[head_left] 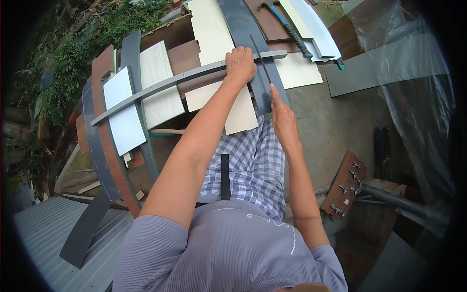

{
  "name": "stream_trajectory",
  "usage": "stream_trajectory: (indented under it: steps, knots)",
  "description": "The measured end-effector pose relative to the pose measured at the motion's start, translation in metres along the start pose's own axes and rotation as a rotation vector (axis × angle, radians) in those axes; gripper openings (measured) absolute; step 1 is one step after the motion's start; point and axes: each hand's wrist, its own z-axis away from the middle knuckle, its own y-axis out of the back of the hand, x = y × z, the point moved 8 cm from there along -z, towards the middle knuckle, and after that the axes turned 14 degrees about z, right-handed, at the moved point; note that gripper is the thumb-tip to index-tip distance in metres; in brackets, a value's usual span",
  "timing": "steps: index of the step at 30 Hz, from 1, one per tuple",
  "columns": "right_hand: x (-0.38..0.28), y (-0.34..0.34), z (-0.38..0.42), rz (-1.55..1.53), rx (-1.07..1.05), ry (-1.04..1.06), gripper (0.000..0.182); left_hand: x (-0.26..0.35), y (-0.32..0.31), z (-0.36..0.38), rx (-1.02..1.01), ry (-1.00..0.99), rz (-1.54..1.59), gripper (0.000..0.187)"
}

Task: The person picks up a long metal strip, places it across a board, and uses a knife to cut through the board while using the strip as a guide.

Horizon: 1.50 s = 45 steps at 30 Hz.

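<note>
A long grey bar [180,77], with several thin marks along it, lies crosswise over a stack of boards. My left hand [241,63] is closed over the bar near its right end, holding it against a dark grey board [236,22]. In my right hand [284,117] is a thin, dark-bladed saw [261,61], seen almost edge-on. Its blade points away from me and crosses the bar just right of my left hand. Whether the blade has cut into the bar cannot be made out. My right fingers wrap round its grip, which they mostly hide.
A hammer [292,34] with a blue and black handle lies on boards at upper right. A brown board with metal hinges [348,182] rests at lower right. Clear plastic sheeting [408,63] hangs at right; corrugated metal [48,238] is at lower left, plants [73,63] at upper left.
</note>
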Motion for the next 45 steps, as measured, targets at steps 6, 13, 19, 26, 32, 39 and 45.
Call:
stream_trajectory:
  steps: [6, 13, 19, 26, 32, 39, 45]
  knots:
    - [-0.026, -0.017, -0.087, 0.017, 0.023, 0.013, 0.047, -0.002, 0.002, -0.003, -0.023, 0.042, 0.003, 0.022]
    - [0.002, -0.006, 0.002, 0.003, -0.078, -0.056, 0.05, -0.003, -0.003, -0.002, -0.031, 0.021, 0.028, 0.022]
    - [0.016, 0.001, 0.055, -0.053, -0.054, -0.081, 0.054, -0.001, -0.002, -0.004, -0.006, 0.013, 0.032, 0.023]
    - [-0.017, -0.013, -0.065, -0.004, -0.051, -0.03, 0.05, -0.001, -0.002, -0.004, -0.039, 0.034, 0.01, 0.024]
    - [-0.017, -0.015, -0.064, -0.009, -0.054, -0.016, 0.048, -0.003, -0.002, -0.005, -0.088, 0.089, 0.031, 0.025]
    - [0.013, -0.003, 0.052, -0.092, -0.033, -0.033, 0.054, -0.003, -0.004, -0.004, -0.071, 0.056, 0.018, 0.023]
    - [0.003, -0.001, 0.009, -0.038, -0.05, -0.018, 0.054, 0.0, -0.003, -0.002, -0.008, -0.005, 0.027, 0.023]
